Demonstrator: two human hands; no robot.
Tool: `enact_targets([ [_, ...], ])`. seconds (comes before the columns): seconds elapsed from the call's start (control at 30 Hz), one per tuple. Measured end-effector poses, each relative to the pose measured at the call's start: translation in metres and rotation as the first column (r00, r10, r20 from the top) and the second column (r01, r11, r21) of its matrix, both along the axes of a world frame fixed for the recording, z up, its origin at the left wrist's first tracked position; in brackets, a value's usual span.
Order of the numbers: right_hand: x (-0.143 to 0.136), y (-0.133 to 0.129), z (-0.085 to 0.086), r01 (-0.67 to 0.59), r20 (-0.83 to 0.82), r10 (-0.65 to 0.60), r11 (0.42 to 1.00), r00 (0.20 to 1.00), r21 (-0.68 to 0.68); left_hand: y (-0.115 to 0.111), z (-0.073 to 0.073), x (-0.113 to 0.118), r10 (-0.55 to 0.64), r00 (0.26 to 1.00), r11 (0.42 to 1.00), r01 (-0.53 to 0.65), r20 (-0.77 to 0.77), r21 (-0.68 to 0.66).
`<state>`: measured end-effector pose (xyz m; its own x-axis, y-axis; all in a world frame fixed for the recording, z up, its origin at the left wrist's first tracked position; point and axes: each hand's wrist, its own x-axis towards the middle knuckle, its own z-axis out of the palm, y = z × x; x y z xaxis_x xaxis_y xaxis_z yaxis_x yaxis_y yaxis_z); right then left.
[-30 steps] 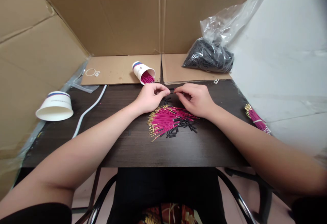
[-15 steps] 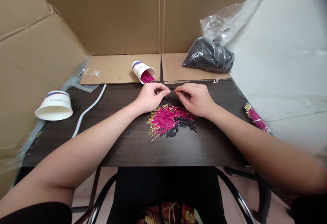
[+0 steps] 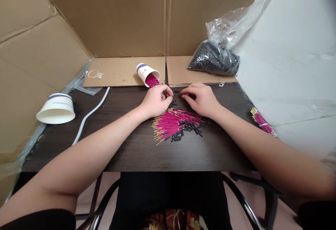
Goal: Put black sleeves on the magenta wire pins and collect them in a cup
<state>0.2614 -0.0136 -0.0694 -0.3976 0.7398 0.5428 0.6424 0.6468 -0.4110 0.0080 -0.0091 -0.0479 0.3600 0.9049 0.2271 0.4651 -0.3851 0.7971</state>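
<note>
My left hand (image 3: 157,100) is curled just behind the pile of magenta wires (image 3: 168,123) with gold ends; whether its fingertips hold anything is too small to tell. Opposite it, my right hand (image 3: 201,99) has its thumb and index finger a little apart, with a small dark piece (image 3: 177,91) beside the index fingertip. Contact between that piece and the finger cannot be made out. Short black tubes (image 3: 193,128) lie over and beside the wires on the dark table (image 3: 131,153).
A tipped paper cup (image 3: 143,71) holds more magenta wires. An overturned cup (image 3: 56,109) and a white cable (image 3: 90,113) are at left. A clear bag of black tubes (image 3: 215,58) stands at back right, a tied wire bundle (image 3: 262,121) at the right edge.
The fingertips of both hands have drawn slightly apart. My right thumb and index finger have parted, and the dark piece between the hands shows more clearly.
</note>
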Motion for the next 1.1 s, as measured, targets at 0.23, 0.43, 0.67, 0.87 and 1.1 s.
enact_targets([
  [0.23, -0.001, 0.005, 0.001, 0.061, 0.083, -0.057, 0.997, 0.995, -0.052, -0.001, 0.002, -0.001, -0.027, 0.989, 0.997, 0.038, -0.149, 0.071],
  [0.43, 0.000, 0.002, 0.008, 0.071, 0.113, -0.066, 0.997, 0.991, -0.043, 0.000, 0.000, -0.003, -0.040, 0.984, 0.991, 0.061, -0.171, 0.118],
  [0.67, -0.003, -0.028, 0.042, -0.203, 0.093, 0.228, 0.955, 0.969, -0.216, 0.001, 0.002, -0.004, -0.054, 0.981, 0.987, 0.081, -0.188, 0.138],
  [0.87, -0.007, -0.039, 0.053, -0.267, 0.166, 0.336, 0.902, 0.927, -0.339, 0.000, 0.004, -0.004, -0.040, 0.984, 0.988, 0.065, -0.176, 0.140],
  [1.1, -0.006, -0.038, 0.050, -0.235, 0.212, 0.340, 0.885, 0.916, -0.402, -0.001, 0.004, -0.006, -0.091, 0.978, 0.985, 0.116, -0.185, 0.129],
])
